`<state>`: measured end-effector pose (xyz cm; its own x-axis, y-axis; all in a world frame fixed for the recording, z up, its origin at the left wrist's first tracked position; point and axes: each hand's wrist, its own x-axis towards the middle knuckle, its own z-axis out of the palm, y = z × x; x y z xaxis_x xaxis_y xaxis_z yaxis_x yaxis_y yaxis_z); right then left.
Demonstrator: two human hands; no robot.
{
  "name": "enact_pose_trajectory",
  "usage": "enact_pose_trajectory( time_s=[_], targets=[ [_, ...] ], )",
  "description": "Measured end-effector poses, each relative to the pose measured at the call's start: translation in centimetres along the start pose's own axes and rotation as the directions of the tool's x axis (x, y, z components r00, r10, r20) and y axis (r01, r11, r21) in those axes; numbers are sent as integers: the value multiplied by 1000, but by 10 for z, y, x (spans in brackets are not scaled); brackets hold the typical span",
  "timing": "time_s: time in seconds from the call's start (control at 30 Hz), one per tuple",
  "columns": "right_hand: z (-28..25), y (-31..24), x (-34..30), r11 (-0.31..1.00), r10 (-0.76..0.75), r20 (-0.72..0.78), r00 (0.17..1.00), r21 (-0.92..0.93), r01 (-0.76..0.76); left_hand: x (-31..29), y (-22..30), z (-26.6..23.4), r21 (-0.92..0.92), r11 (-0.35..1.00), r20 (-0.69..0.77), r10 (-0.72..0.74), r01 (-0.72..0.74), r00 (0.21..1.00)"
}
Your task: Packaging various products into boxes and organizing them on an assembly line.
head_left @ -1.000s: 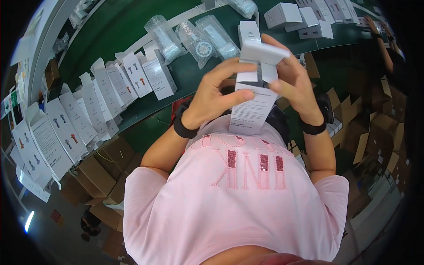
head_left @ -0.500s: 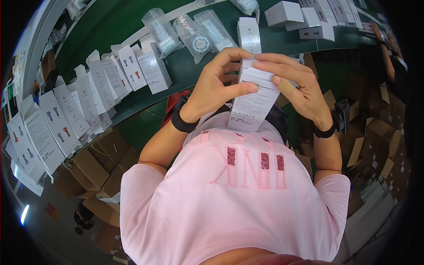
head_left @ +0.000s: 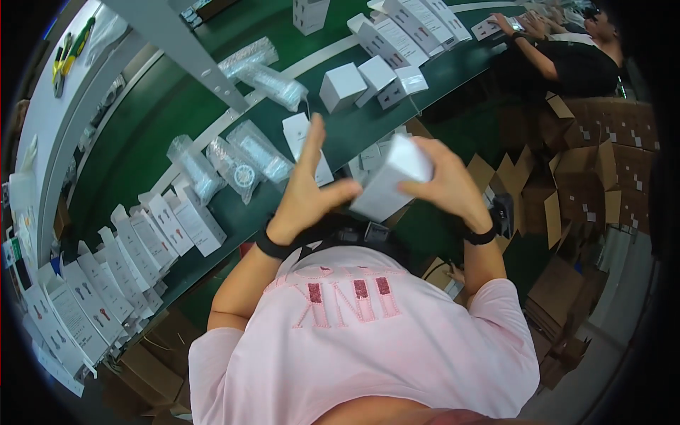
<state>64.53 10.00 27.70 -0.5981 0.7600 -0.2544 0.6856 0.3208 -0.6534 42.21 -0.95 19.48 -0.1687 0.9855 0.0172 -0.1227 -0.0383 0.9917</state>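
Note:
A long white carton [head_left: 390, 179] is held between both hands just above my chest, tilted with its end up to the right. My right hand [head_left: 445, 182] wraps that upper end. My left hand [head_left: 309, 183] presses its thumb on the carton's lower left side, the other fingers spread upward. Both wrists wear black bands. Behind the hands, one more white carton [head_left: 298, 134] lies on the green table [head_left: 156, 127].
Clear plastic bags with round parts [head_left: 237, 161] lie left of the hands. Rows of open white cartons [head_left: 113, 269] line the table's near left edge. Closed white boxes [head_left: 368, 78] sit further back. A person in black [head_left: 567, 49] works at the far right beside brown cardboard boxes [head_left: 574, 191].
The carton has been lowered and turned, its flaps now closed. My left fingers have lifted off it and spread. The view has shifted, showing more of the table and the other person.

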Motion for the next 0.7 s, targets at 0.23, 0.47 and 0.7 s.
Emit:
enact_pose_trajectory(
  time_s=[0.23,0.47,0.7],
  targets=[
    [-80,178,78,973,-125,-418,900,-230,28,147,-78,-25,-188,812,-123,-577,552,807],
    [-87,273,178,869,-86,-19,996,488,85,196,-103,-7,-94,684,128,-712,723,690],
    [-67,308,212,940,135,-452,882,340,31,205,-135,51,-86,699,164,-693,710,702]
  ],
)
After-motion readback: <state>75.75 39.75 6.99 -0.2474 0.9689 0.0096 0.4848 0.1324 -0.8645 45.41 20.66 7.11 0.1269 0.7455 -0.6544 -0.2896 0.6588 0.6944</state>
